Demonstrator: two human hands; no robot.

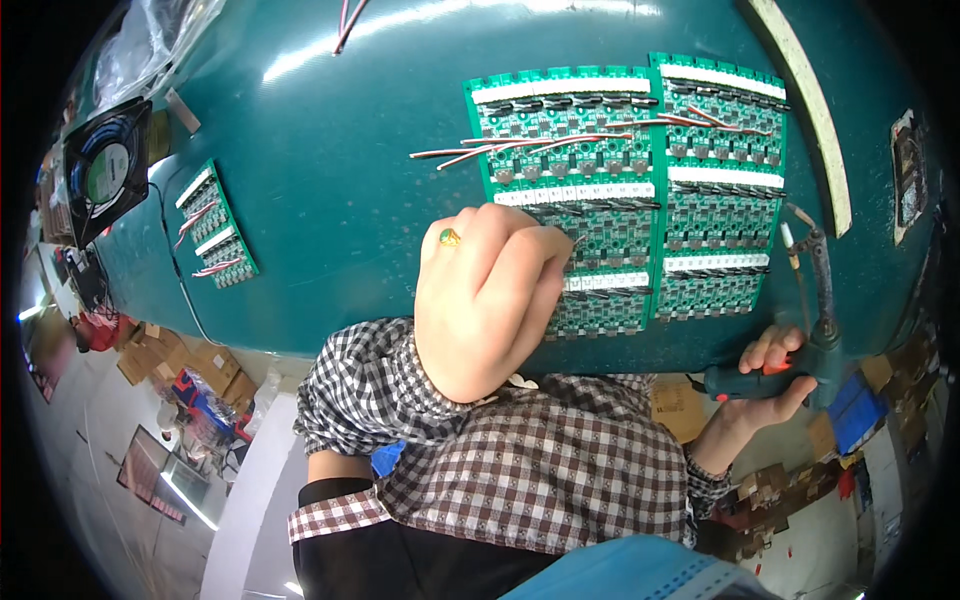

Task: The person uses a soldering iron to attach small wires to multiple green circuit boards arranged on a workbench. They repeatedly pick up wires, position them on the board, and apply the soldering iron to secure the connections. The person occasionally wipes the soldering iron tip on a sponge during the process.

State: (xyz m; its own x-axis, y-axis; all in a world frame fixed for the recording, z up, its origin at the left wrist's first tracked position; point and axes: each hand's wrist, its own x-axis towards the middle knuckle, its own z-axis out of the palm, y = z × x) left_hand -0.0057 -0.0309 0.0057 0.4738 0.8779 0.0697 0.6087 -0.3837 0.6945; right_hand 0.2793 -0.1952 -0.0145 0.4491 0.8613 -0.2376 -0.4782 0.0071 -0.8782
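Observation:
My left hand (pixel 490 300), with a ring on one finger, is closed over the left green circuit board panel (pixel 610 235). Its fingertips are bent down and mostly hidden, so whatever they pinch does not show. In my right hand (pixel 770 365), off the front edge of the table, is a dark green soldering gun (pixel 826 345) with a red trigger. Its thin tip points up beside the right circuit board panel (pixel 715 245). Both panels carry rows of white connectors and black parts. Loose red, black and white wires (pixel 545 142) lie across their far part.
On the green table (pixel 340 200), a smaller board (pixel 217 225) with wires lies to the left, near a black fan (pixel 105 170). A pale curved strip (pixel 810 110) runs along the right. More wires (pixel 345 30) lie at the far edge. Cardboard boxes (pixel 195 360) stand below left.

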